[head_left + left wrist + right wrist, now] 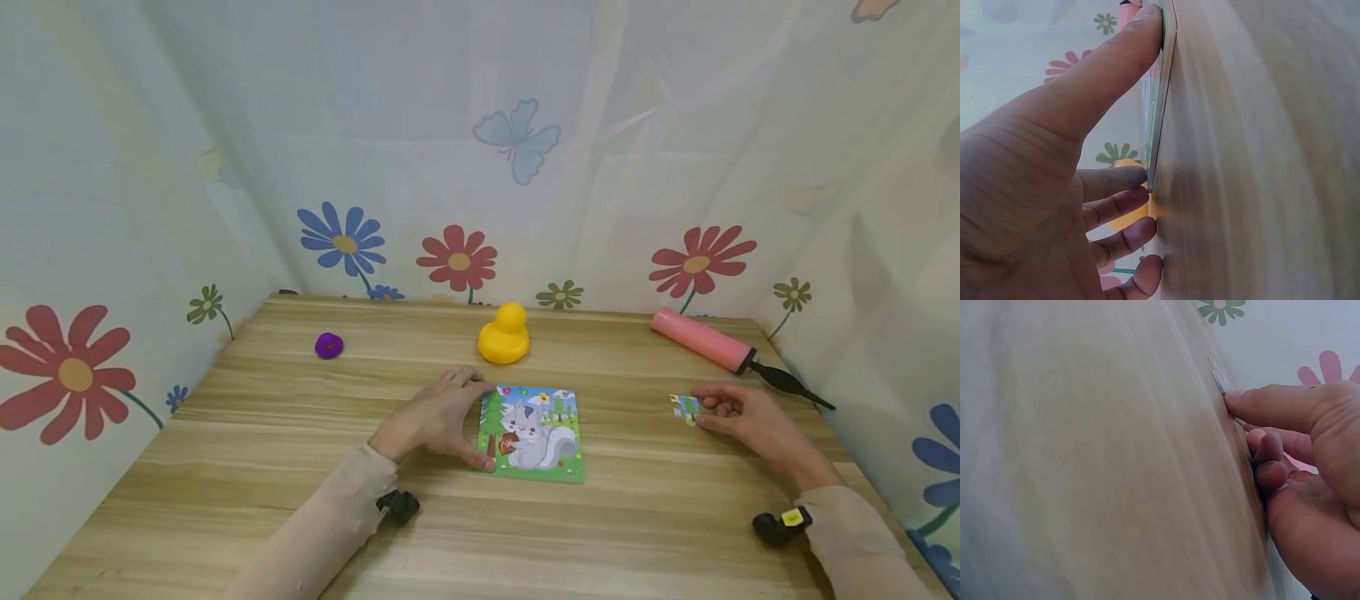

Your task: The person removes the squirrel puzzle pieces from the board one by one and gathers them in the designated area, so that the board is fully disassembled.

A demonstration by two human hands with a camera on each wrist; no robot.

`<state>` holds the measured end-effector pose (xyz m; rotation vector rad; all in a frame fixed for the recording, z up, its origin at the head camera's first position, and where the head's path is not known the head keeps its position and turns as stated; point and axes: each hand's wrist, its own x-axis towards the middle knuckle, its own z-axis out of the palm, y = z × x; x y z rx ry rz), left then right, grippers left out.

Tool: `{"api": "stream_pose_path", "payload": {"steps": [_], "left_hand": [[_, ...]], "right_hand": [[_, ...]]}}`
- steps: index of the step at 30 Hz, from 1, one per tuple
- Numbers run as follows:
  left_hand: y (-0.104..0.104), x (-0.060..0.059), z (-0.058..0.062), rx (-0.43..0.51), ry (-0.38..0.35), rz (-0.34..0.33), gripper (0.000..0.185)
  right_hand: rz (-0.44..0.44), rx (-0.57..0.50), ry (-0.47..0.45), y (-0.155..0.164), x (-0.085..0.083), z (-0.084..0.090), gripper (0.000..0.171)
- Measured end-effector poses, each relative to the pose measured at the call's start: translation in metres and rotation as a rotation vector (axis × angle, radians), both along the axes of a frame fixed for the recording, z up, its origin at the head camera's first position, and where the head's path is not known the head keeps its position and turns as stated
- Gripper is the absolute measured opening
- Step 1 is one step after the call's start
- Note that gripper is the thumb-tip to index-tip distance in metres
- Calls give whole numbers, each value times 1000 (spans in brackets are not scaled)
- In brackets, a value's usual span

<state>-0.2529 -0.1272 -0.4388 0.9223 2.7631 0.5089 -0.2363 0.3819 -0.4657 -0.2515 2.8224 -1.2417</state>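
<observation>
A square jigsaw puzzle (536, 433) with a grey squirrel picture lies flat on the table near its middle. My left hand (446, 417) spans the puzzle's left side. Its thumb (1138, 31) rests on the near left corner, and the index finger touches the far left corner. Farther right, my right hand (738, 412) pinches the right edge of a small cluster of puzzle pieces (684, 408) between thumb and index finger, low at the tabletop. The other right fingers (1269, 475) are curled in beside the wood.
Behind the puzzle sits a yellow rubber duck (504, 335). A small purple ring-like object (328, 346) lies at the far left. A pink hand pump (701, 340) with a black end lies at the back right. Flowered cloth (375, 150) walls the table's back and sides.
</observation>
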Motion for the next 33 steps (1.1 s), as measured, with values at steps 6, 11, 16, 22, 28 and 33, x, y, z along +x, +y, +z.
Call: {"api": "stream_pose_path", "payload": {"steps": [6,11,16,22,28,33], "left_hand": [[1,1,0,0,-9,4,122],[0,2,0,2,-7,6,121],[0,2,-1,4,-9,7,121],[0,2,-1,4,-8,8,122],[0,1,-1,0,-11,9,121],[1,1,-1,-11,3,9,122]], "right_hand": [[-17,1,-9,1,3,-3,54],[-23,4,2,0,4,-2,51],[-40,-45,58,-14,4,8,49],[-48,-94,144,-42,5,35,51],[-53,-194,181,-73,7,61,52],[12,-282,188,-96,9,70,56]]}}
